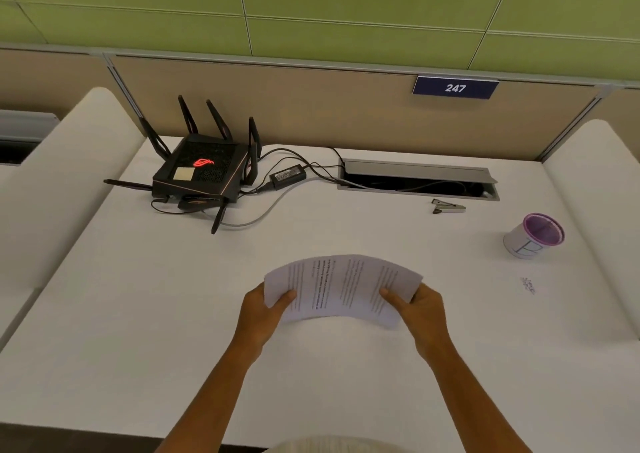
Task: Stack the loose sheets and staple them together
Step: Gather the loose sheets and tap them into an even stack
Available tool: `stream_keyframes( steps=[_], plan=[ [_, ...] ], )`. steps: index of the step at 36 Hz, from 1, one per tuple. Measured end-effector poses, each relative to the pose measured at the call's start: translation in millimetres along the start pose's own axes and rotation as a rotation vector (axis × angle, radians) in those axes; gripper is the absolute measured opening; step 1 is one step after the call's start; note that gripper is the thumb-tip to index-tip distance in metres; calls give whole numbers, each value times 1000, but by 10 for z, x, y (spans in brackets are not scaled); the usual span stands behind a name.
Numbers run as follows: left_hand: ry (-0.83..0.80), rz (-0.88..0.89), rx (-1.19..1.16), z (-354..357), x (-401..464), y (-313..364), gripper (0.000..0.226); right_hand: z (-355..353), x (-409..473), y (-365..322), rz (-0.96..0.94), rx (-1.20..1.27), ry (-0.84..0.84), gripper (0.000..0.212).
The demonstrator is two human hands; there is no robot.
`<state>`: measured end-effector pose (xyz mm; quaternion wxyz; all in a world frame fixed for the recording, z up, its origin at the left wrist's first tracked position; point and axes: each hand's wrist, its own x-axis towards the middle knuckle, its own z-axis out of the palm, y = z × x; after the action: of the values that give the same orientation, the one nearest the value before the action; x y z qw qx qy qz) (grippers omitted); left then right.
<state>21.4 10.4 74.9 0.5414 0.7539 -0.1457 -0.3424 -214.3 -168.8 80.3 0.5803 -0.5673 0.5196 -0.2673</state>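
A stack of printed white sheets is held over the middle of the white desk, bowed upward between my hands. My left hand grips its left edge with the thumb on top. My right hand grips the right edge the same way. A small grey stapler lies on the desk farther back and to the right, well apart from both hands, just in front of the cable tray.
A black router with antennas and its power brick with cables sit at the back left. An open cable tray is at the back. A purple-rimmed cup stands at right. Padded dividers flank the white desk.
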Motion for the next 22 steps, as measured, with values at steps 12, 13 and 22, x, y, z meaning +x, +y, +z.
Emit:
stream_keyframes(
  steps=[12,13,22],
  plan=[
    [-207,357,196,-65,88,647,22,-31,215,-525,-656,-610,-79,55],
    [-230,384,222,-43,86,698,20,19,200,-565,-662,-610,-116,52],
    [-155,538,252,-79,73,894,27,182,39,-752,-497,-443,-236,8]
  ],
)
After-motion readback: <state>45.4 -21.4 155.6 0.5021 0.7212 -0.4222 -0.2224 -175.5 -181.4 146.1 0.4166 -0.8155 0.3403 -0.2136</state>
